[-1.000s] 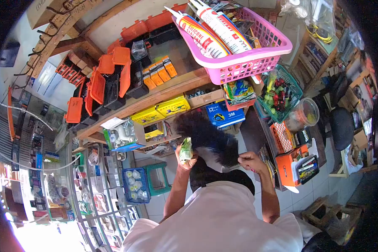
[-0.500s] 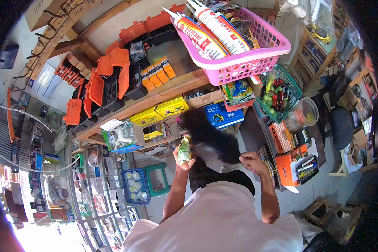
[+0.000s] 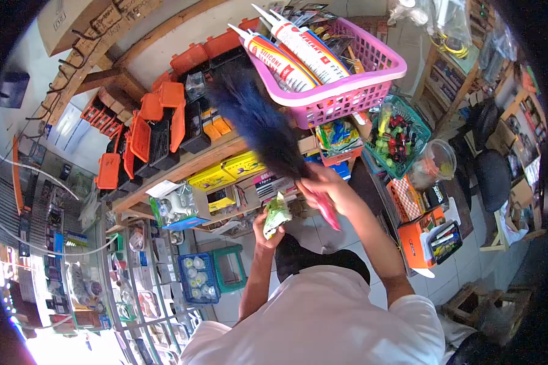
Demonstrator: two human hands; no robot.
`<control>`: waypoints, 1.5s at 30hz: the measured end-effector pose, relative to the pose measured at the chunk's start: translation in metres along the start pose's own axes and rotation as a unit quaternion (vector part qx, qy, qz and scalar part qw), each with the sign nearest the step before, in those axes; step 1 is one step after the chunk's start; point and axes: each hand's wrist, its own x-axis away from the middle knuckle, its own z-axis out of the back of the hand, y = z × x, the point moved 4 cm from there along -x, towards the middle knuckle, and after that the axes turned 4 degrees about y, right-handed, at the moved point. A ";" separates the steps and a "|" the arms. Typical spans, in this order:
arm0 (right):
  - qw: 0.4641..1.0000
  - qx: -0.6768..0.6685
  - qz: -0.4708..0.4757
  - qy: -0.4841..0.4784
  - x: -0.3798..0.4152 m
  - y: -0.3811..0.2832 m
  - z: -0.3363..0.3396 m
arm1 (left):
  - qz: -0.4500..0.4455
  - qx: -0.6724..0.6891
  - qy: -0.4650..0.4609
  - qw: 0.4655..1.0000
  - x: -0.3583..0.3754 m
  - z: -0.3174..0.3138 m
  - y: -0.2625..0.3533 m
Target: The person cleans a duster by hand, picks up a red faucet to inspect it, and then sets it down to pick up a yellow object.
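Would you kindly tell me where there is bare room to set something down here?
Bare wood shows on the shelf between the small orange boxes and the pink plastic basket, under the dark feather duster. The orange-lidded organiser cases crowd its left part.

Fluffy dark feather duster (image 3: 259, 125) with a glossy pink plastic handle; glossy, perhaps plastic packet (image 3: 276, 214); rough wooden shelf (image 3: 182, 164).

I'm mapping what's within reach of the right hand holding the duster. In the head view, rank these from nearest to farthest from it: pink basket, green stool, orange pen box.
From the right hand:
1. Pink basket, above it on the shelf.
2. Orange pen box, lower right.
3. Green stool, lower left on the floor.
The last two are nearly too close to call.
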 end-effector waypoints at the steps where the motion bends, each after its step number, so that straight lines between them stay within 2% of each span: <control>1: 0.999 -0.021 0.043 0.007 -0.024 -0.007 -0.004 | -0.019 -0.043 0.044 0.998 -0.001 -0.001 -0.001; 2: 0.996 -0.054 0.069 -0.009 -0.041 -0.018 -0.012 | -0.013 -0.043 0.037 0.998 0.000 0.000 -0.003; 3: 0.990 -0.086 0.092 0.070 -0.057 -0.021 -0.018 | -0.009 -0.045 0.035 0.998 0.001 0.003 -0.005; 5: 0.965 -0.229 0.100 0.081 -0.078 -0.027 -0.028 | -0.055 -0.152 0.071 0.984 0.002 0.019 -0.001; 6: 0.965 -0.227 0.116 0.057 -0.096 -0.019 -0.022 | -0.105 -0.309 0.066 0.943 0.003 0.035 0.002; 7: 0.965 -0.224 0.130 0.033 -0.114 -0.010 -0.013 | 0.007 -0.135 0.054 0.989 0.007 0.016 -0.003; 10: 0.969 -0.201 0.083 0.116 -0.140 0.004 -0.012 | 0.045 -0.114 0.078 0.989 0.009 0.032 -0.005; 12: 0.963 -0.217 0.074 0.140 -0.154 0.005 -0.014 | 0.016 -0.287 0.121 0.950 0.003 0.058 -0.002; 13: 0.956 -0.244 0.077 0.140 -0.159 0.003 -0.016 | 0.021 -0.290 0.120 0.949 0.003 0.059 -0.003; 14: 0.953 -0.274 0.059 0.115 -0.163 0.006 -0.016 | 0.032 -0.236 0.153 0.959 0.003 0.049 -0.006; 15: 0.962 -0.262 0.052 0.055 -0.168 0.006 -0.018 | 0.043 -0.182 0.184 0.965 0.000 0.041 -0.008; 16: 0.952 -0.283 0.037 0.110 -0.170 0.015 -0.014 | 0.047 -0.186 0.182 0.964 -0.002 0.039 -0.011; 17: 0.938 -0.305 0.021 0.164 -0.160 0.017 -0.020 | 0.000 -0.251 0.147 0.957 -0.004 0.036 -0.010; 19: 0.954 -0.266 0.027 0.137 -0.152 0.017 -0.012 | -0.044 -0.316 0.106 0.942 -0.011 0.030 -0.007; 22: 0.972 -0.179 -0.047 0.146 -0.129 0.016 -0.006 | -0.063 -0.391 0.071 0.915 -0.024 0.003 -0.009; 24: 0.974 -0.167 -0.070 0.134 -0.119 0.012 -0.006 | 0.006 -0.338 0.183 0.923 -0.030 -0.023 -0.017; 25: 0.976 -0.155 -0.094 0.117 -0.115 0.012 -0.008 | 0.012 -0.340 0.182 0.923 -0.037 -0.018 -0.020; 28: 0.981 -0.126 -0.096 0.116 -0.109 0.010 -0.009 | 0.034 -0.305 0.075 0.949 -0.058 -0.048 -0.035; 29: 0.981 -0.119 -0.097 0.120 -0.108 0.011 -0.008 | 0.036 -0.307 0.070 0.948 -0.064 -0.048 -0.040; 31: 0.993 -0.047 -0.010 0.111 -0.108 0.021 0.010 | 0.015 -0.342 0.011 0.939 -0.078 -0.035 -0.044; 33: 0.961 -0.082 0.064 0.258 -0.073 0.023 0.009 | -0.017 -0.534 -0.120 0.837 -0.096 -0.020 -0.052; 34: 0.957 -0.081 0.109 0.258 -0.050 0.017 0.006 | 0.021 -0.346 -0.150 0.926 -0.094 -0.058 -0.068; 35: 0.951 -0.080 0.153 0.257 -0.024 0.009 0.007 | 0.059 -0.141 -0.173 0.973 -0.090 -0.098 -0.082; 37: 0.948 -0.068 0.200 0.239 0.023 -0.010 0.014 | 0.033 -0.214 -0.135 0.967 -0.102 -0.097 -0.086; 39: 0.951 -0.070 0.216 0.209 0.064 -0.028 0.026 | 0.045 -0.313 -0.041 0.948 -0.119 -0.110 -0.090; 41: 0.941 -0.061 0.217 0.252 0.098 -0.032 0.049 | 0.044 -0.298 -0.030 0.953 -0.126 -0.132 -0.099; 42: 0.941 -0.058 0.216 0.253 0.112 -0.029 0.059 | 0.016 -0.308 0.019 0.951 -0.132 -0.135 -0.100; 43: 0.930 -0.049 0.204 0.303 0.127 -0.025 0.072 | -0.013 -0.316 0.067 0.946 -0.139 -0.136 -0.101; 44: 0.915 -0.039 0.190 0.353 0.141 -0.019 0.084 | -0.028 -0.296 0.041 0.954 -0.153 -0.129 -0.101; 45: 0.915 -0.036 0.190 0.354 0.153 -0.012 0.094 | -0.027 -0.293 0.040 0.955 -0.160 -0.134 -0.103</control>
